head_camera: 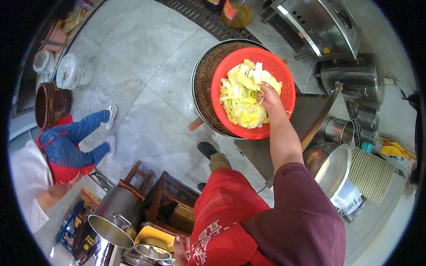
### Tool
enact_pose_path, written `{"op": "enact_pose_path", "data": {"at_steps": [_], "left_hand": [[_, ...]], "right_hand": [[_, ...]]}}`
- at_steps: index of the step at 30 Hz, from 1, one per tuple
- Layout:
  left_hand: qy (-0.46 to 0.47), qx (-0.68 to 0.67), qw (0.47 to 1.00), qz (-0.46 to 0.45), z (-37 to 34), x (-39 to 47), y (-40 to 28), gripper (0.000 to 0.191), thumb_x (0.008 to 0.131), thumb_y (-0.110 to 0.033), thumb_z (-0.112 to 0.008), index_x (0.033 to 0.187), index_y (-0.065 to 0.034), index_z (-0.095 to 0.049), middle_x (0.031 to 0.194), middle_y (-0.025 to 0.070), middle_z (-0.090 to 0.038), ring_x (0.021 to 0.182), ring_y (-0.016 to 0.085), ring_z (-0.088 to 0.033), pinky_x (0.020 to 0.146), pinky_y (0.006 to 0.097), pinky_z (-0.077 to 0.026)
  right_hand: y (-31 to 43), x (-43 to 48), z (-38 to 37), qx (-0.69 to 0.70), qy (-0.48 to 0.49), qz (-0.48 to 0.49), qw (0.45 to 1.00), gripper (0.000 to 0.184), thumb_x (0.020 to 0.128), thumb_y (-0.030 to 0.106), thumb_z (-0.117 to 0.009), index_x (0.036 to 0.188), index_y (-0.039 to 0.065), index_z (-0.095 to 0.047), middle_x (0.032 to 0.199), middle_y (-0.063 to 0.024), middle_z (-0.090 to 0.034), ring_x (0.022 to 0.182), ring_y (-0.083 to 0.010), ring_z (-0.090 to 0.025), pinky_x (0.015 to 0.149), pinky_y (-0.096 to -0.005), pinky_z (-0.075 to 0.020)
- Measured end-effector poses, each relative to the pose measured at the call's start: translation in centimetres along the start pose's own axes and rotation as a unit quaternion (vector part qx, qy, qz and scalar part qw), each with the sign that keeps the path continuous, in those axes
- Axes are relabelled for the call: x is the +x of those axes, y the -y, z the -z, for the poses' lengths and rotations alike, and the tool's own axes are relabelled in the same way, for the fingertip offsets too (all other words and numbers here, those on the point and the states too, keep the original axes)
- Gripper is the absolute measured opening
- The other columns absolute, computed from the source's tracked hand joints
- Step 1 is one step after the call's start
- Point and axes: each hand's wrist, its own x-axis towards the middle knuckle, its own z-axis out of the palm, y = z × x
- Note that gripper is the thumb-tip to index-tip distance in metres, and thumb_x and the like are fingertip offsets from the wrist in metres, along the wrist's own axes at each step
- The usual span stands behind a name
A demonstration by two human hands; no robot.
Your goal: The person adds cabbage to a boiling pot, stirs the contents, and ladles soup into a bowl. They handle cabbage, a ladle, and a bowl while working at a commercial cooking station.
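A red plastic colander (288, 96) holds a heap of cut, pale yellow-green napa cabbage (244, 96). It rests on a brown woven lid or mat (203, 83) over a wide, metal-rimmed round vessel. My right hand (269, 95) is in the colander at the right side of the heap, its fingers curled on some cabbage leaves. Down at the lower edge, beside my red apron, my left hand (181, 247) shows only in part; whether it holds anything is hidden.
A co-worker (70, 146) in a red apron stands at the left. A large steel pot (114, 216) and wooden stools (166, 199) are at lower left. Steel bowls (334, 169) and stacked plates (372, 174) stand at right. Above is a floor drain grate (196, 16) with an oil jug (241, 15).
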Motion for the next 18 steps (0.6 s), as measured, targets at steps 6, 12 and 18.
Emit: {"op": "enact_pose_path", "data": {"at_steps": [6, 12, 18], "left_hand": [[0.029, -0.017, 0.999, -0.028, 0.0, 1.4, 0.6, 0.021, 0.099, -0.029, -0.069, 0.11, -0.0117, -0.066, 0.078, -0.0011, -0.064, 0.054, 0.009, -0.053, 0.04, 0.0259, -0.037], [0.018, -0.017, 1.0, 0.004, 0.2, 2.0, 0.7, 0.026, 0.099, -0.029, -0.07, 0.116, -0.0105, -0.066, 0.08, -0.001, -0.065, 0.054, 0.008, -0.052, 0.04, 0.0258, -0.036], [0.017, -0.024, 0.999, 0.024, 0.4, 2.0, 0.8, 0.029, 0.099, -0.031, -0.07, 0.118, -0.0092, -0.064, 0.077, -0.0017, -0.061, 0.053, 0.009, -0.051, 0.04, 0.0258, -0.036]], "right_hand": [[-1.2, 1.3, 2.0, -0.111, -0.029, -0.024, 0.993, 0.032, 0.099, 0.016, -0.062, 0.129, 0.006, -0.061, 0.096, -0.0084, -0.069, 0.074, -0.0181, -0.062, 0.06, -0.0301, -0.0488], [-2.5, 2.0, 1.6, -0.6, -0.28, 0.138, 0.736, 0.035, 0.098, 0.029, -0.061, 0.125, 0.007, -0.069, 0.113, -0.0238, -0.075, 0.106, -0.0394, -0.071, 0.09, -0.0495, -0.0557], [-2.9, -0.4, -2.7, -0.624, -0.163, 0.422, 0.638, 0.018, 0.095, 0.025, -0.069, 0.107, 0.012, -0.075, 0.104, -0.0125, -0.071, 0.093, -0.0355, -0.071, 0.081, -0.0461, -0.0587]]}}
